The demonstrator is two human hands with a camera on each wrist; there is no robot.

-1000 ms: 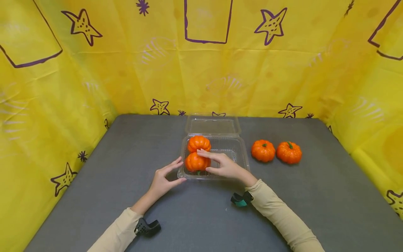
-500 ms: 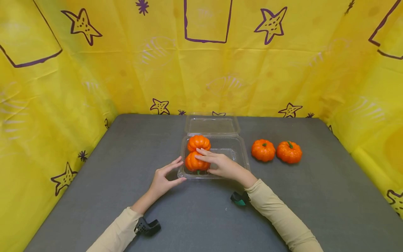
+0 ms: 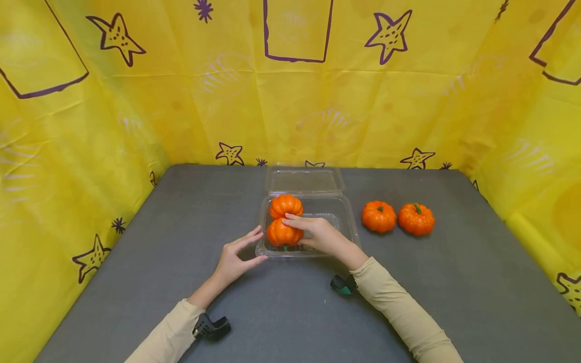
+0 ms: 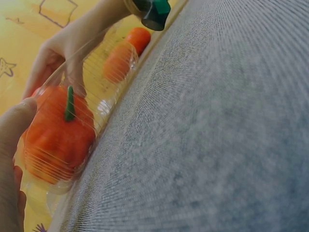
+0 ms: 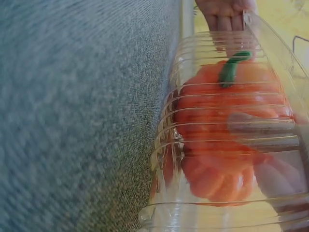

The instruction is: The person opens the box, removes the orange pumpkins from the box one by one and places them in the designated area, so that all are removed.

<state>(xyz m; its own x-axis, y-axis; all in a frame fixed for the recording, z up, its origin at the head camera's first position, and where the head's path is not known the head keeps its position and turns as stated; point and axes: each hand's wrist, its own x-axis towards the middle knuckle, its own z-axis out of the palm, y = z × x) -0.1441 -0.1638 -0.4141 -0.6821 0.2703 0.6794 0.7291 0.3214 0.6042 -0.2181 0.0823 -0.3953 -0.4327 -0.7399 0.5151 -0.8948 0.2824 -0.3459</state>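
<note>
A clear plastic clamshell container (image 3: 333, 210) stands on the table with its lid (image 3: 305, 180) folded back. Inside, along its left side, sit two small orange pumpkins: a back pumpkin (image 3: 286, 203) and a front pumpkin (image 3: 278, 233). My right hand (image 3: 324, 237) holds the front pumpkin from the right, index finger over its top and thumb low at its side. At the container's front left corner, my left hand (image 3: 235, 259) grips the rim and wall, thumb in front, fingers along the side. The left wrist view shows the green stem (image 4: 70, 104) toward the front wall.
Two more orange pumpkins, a nearer-in pumpkin (image 3: 379, 217) and an outer pumpkin (image 3: 416, 220), lie side by side right of the container. The grey table (image 3: 290, 312) is bordered by a yellow patterned curtain (image 3: 181, 101) at the back and sides.
The right hand's fingers shift slightly on the front pumpkin, with the wrist edging a little left. The left hand, container and other pumpkins stay in place.
</note>
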